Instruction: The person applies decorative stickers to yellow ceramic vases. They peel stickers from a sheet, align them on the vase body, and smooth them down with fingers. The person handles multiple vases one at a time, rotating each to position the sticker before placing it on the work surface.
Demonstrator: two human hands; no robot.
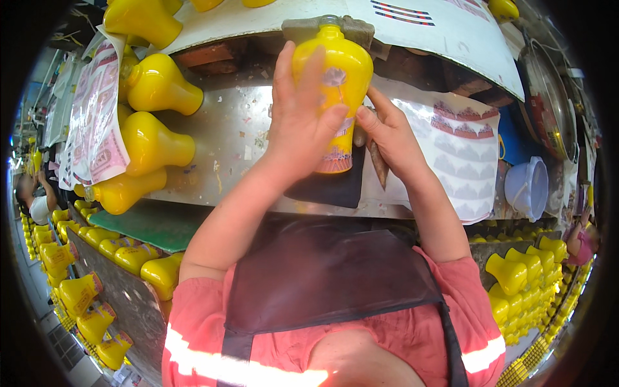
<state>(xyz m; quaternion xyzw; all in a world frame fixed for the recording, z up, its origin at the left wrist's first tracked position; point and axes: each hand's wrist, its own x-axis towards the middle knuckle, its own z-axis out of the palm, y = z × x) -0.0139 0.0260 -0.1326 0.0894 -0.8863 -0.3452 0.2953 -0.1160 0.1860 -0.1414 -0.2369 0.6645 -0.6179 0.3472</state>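
Observation:
A glossy yellow bottle [350, 61] lies in front of me, its neck pointing away and resting on a grey padded support [300, 29]. It carries a purple flower decal and a patterned band near its base. My left hand [300, 119] is spread over the bottle's left side and front, its fingers stretched out and slightly blurred. At the bottle's right side, my right hand [392, 132] has thumb and forefinger bent close together against the edge. Below that hand shows a brown pointed tool [379, 169]; whether my hidden fingers grip it is unclear. Under the bottle's base lies a dark cloth [332, 188].
Yellow bottles [161, 84] lie at the table's left, beside a printed decal sheet [97, 138]. Another decal sheet [461, 158] is right of my right hand. A white bucket [527, 187] stands farther right. Rows of bottles [522, 277] stand behind the table, and a person [40, 200] is far left.

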